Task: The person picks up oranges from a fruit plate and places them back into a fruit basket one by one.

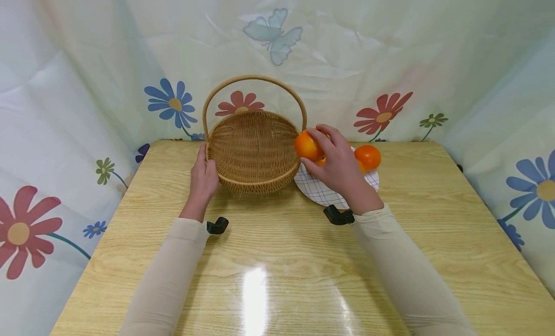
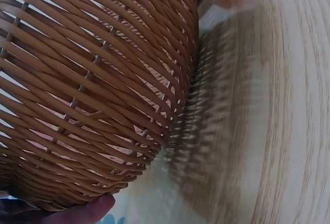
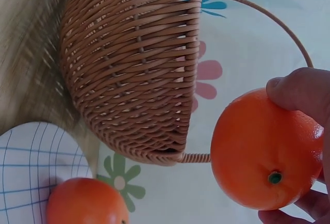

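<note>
An empty wicker basket [image 1: 256, 150] with a tall arched handle stands toward the back of the table. My left hand [image 1: 204, 177] grips its left side at the rim; in the left wrist view only some fingers [image 2: 85, 211] show against the weave. Held in my right hand [image 1: 340, 165] is an orange [image 1: 306, 144], raised beside the basket's right rim. The right wrist view shows this orange [image 3: 263, 154] with a small green stem end, between thumb and fingers. Below that hand, a white plate [image 1: 318, 191] with blue lines bears more oranges [image 1: 367, 158], partly hidden by the hand.
The wooden table [image 1: 282, 259] reaches back to a flower-printed curtain [image 1: 334, 61], close behind the basket. Curtain also hangs along both sides. A dark wrist mount [image 1: 338, 215] sticks out by the right cuff, another mount [image 1: 218, 225] by the left.
</note>
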Action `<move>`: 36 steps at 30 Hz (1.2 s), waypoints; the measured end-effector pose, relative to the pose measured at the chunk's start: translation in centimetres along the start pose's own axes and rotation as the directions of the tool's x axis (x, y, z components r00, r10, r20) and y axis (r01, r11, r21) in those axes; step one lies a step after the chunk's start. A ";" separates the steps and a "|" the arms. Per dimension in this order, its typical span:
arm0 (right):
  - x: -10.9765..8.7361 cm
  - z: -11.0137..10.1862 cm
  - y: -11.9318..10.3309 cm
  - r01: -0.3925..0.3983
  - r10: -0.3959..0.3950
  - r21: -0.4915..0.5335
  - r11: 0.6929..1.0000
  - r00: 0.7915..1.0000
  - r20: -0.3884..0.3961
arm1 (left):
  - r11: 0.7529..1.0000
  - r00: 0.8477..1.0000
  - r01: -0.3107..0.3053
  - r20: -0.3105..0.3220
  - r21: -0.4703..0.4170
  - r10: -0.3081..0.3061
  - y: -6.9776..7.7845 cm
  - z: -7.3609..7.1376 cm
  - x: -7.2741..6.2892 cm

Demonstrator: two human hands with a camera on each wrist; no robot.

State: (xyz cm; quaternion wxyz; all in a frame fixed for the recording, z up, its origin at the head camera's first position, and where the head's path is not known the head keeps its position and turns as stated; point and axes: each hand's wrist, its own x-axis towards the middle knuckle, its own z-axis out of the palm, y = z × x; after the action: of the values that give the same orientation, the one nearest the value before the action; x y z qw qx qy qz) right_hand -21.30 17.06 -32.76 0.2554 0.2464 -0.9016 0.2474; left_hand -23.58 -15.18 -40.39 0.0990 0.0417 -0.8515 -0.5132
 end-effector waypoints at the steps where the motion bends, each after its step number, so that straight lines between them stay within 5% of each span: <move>1: 0.1 0.1 0.0 0.005 -0.005 0.002 1.000 1.000 -0.006 | 1.000 1.000 -0.003 -0.004 0.003 0.003 0.0 0.0 0.0; 36: 1.5 3.9 -1.7 0.046 -0.048 0.027 0.999 0.996 0.074 | 1.000 0.999 0.024 0.039 -0.012 -0.023 -0.1 0.2 -0.3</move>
State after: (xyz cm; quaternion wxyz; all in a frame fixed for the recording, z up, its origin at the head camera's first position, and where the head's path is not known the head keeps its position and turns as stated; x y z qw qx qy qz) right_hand -22.76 13.07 -34.21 0.2240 0.2800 -0.9013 0.2432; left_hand -23.35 -15.01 -40.64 0.0768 0.0412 -0.8495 -0.5204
